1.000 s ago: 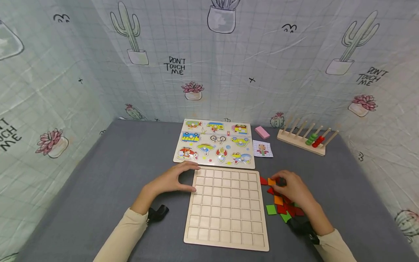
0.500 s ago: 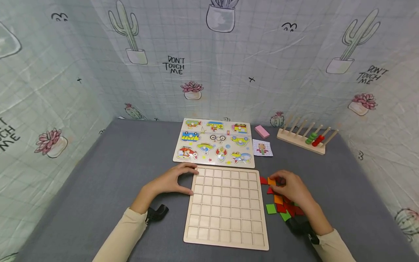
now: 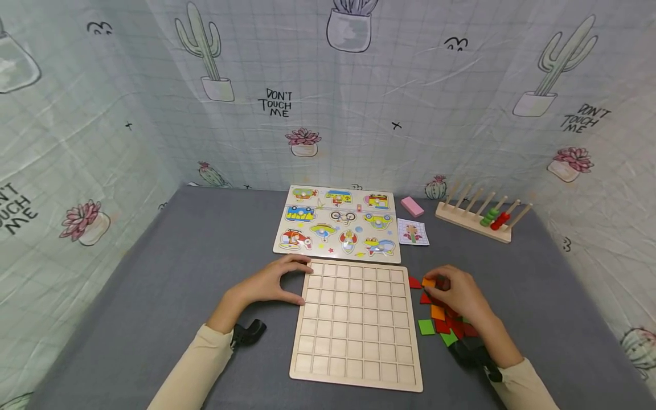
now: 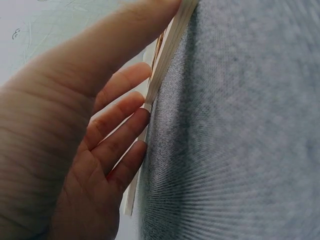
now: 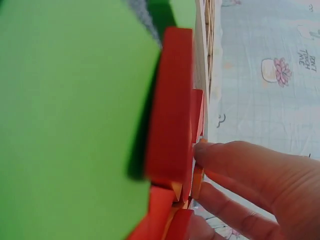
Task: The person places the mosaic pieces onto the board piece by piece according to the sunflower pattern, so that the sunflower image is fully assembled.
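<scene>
A pale wooden grid board (image 3: 356,324) with square cells lies flat in front of me. At its upper left, my left hand (image 3: 266,282) spreads thumb and fingers along the edge, fingertips right at the rim. The left wrist view shows these fingers (image 4: 117,135) straight beside the board's side (image 4: 167,60). Right of the board, my right hand (image 3: 456,290) pinches an orange square tile (image 3: 428,282) between thumb and fingers. Under and around that hand lies a pile of red, orange and green tiles. A red tile (image 5: 170,105) stands out close up in the right wrist view.
Behind the grid board is a vehicle peg puzzle (image 3: 335,225). To its right are a pattern card (image 3: 413,232), a pink block (image 3: 412,206) and a wooden peg stand (image 3: 474,222) with green and red beads. A single green tile (image 3: 426,327) lies near the board's right edge.
My left thumb has shifted slightly down along the board's left edge. The orange tile at my right fingertips has tilted a little. Otherwise the hands stay nearly in place.
</scene>
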{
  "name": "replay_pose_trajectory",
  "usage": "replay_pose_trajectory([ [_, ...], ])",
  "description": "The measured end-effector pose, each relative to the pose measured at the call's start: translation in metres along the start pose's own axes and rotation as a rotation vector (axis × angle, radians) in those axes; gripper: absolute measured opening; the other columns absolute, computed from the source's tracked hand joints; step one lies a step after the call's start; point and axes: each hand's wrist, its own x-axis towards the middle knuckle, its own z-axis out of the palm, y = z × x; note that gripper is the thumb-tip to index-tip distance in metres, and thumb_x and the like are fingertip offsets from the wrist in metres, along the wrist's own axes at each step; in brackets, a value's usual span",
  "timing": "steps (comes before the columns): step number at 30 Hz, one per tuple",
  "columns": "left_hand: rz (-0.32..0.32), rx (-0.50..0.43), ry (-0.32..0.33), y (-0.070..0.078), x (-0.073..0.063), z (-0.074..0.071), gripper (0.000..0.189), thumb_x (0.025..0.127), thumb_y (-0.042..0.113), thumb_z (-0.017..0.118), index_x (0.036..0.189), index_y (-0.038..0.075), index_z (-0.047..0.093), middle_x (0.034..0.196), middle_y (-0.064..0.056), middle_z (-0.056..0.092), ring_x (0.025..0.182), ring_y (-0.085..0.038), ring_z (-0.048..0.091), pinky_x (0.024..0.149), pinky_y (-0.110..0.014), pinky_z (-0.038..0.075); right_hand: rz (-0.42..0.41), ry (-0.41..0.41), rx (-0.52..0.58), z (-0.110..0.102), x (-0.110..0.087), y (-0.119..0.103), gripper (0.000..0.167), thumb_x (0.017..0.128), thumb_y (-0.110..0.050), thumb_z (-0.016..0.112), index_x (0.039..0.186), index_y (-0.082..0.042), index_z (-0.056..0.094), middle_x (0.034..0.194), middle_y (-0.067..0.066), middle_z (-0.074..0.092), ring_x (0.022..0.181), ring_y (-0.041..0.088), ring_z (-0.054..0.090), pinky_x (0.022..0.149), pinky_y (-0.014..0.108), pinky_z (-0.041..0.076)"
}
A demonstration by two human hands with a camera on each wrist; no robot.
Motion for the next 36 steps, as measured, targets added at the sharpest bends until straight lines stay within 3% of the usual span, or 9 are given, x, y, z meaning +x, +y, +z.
replay_pose_trajectory([
  [7, -0.005, -0.014, -0.004, -0.001, 0.0, 0.001, 0.063, 0.074, 0.031, 0.087, 0.128, 0.011, 0.062, 0.144, -0.009, 0.045, 0.135, -0.03, 0.04, 0.109, -0.052, 0.033, 0.006, -0.011, -0.025, -0.003, 0.0, -0.007, 0.019, 0.083, -0.009, 0.078, 0.101, -0.004, 0.073, 0.094, 0.009, 0.064, 0.066, 0.015, 0.044, 0.056, 0.028, 0.036],
  [13, -0.003, -0.016, -0.005, -0.002, 0.0, 0.0, 0.063, 0.074, 0.032, 0.087, 0.129, 0.011, 0.062, 0.145, -0.01, 0.045, 0.135, -0.031, 0.04, 0.108, -0.053, 0.033, -0.022, -0.035, -0.036, -0.005, 0.0, -0.019, 0.019, 0.084, -0.008, 0.076, 0.102, -0.005, 0.073, 0.086, 0.005, 0.058, 0.064, 0.014, 0.042, 0.054, 0.027, 0.034],
  [24, 0.018, -0.005, 0.005, -0.004, -0.001, 0.001, 0.063, 0.074, 0.032, 0.086, 0.129, 0.011, 0.062, 0.144, -0.01, 0.045, 0.134, -0.031, 0.041, 0.108, -0.052, 0.034, -0.086, -0.081, -0.055, 0.004, 0.004, -0.046, 0.021, 0.082, -0.011, 0.079, 0.101, -0.006, 0.073, 0.097, 0.007, 0.063, 0.071, 0.014, 0.047, 0.058, 0.027, 0.04],
  [30, 0.005, -0.006, -0.002, -0.005, -0.001, 0.001, 0.064, 0.073, 0.032, 0.087, 0.129, 0.012, 0.062, 0.145, -0.009, 0.045, 0.135, -0.029, 0.04, 0.109, -0.051, 0.033, -0.148, -0.103, -0.026, 0.012, 0.01, -0.055, 0.02, 0.081, -0.011, 0.08, 0.098, -0.006, 0.073, 0.087, 0.003, 0.059, 0.068, 0.012, 0.046, 0.054, 0.024, 0.04],
  [36, 0.006, 0.0, 0.0, -0.003, -0.001, 0.001, 0.064, 0.074, 0.034, 0.086, 0.13, 0.013, 0.061, 0.144, -0.009, 0.045, 0.135, -0.03, 0.04, 0.108, -0.052, 0.033, -0.184, -0.144, 0.024, 0.021, 0.017, -0.067, 0.016, 0.083, -0.01, 0.078, 0.097, -0.005, 0.072, 0.093, 0.005, 0.063, 0.066, 0.009, 0.049, 0.053, 0.023, 0.043],
])
